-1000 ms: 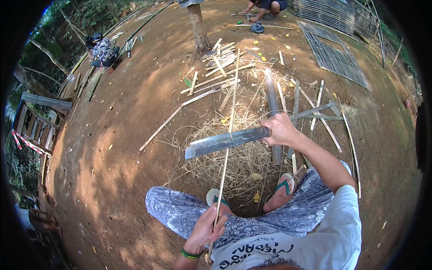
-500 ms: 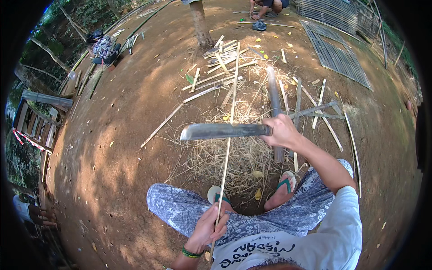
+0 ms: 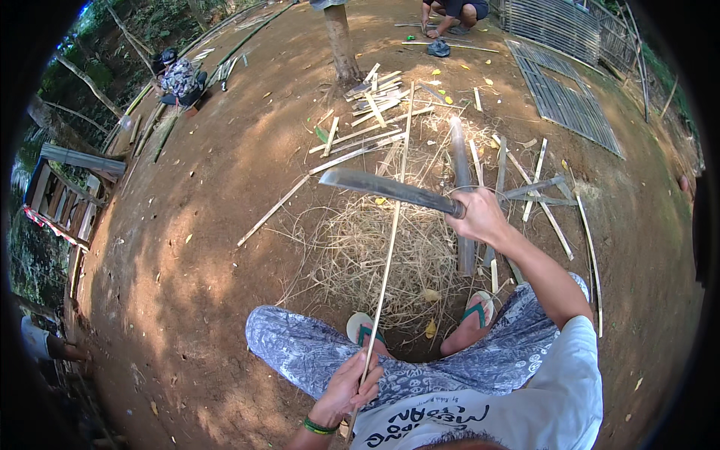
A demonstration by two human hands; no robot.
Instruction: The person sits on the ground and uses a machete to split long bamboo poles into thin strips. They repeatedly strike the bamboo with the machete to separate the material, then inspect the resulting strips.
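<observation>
My right hand [image 3: 480, 218] is closed round the handle of a machete [image 3: 390, 188]. Its broad grey blade points to the left and slightly away from me, crossing over a long thin bamboo strip [image 3: 388, 274]; whether blade and strip touch, I cannot tell. Low in the view, near my lap, my left hand [image 3: 352, 385] grips the near end of that strip, which runs away from me over a heap of thin shavings [image 3: 367, 259]. Beyond the machete handle, a dark bamboo pole [image 3: 460, 154] lies on the ground, its near end close to my right foot.
Split bamboo pieces [image 3: 379, 105] lie piled by a tree trunk [image 3: 341, 45], with more strips [image 3: 536, 180] to the right. A slatted bamboo panel [image 3: 566, 97] lies far right. Two people [image 3: 180, 81] crouch farther off, one left and one [image 3: 454, 15] at the top.
The machete has moved away from me along the strip, and its tip has swung farther off. My left hand keeps its grip in nearly the same place.
</observation>
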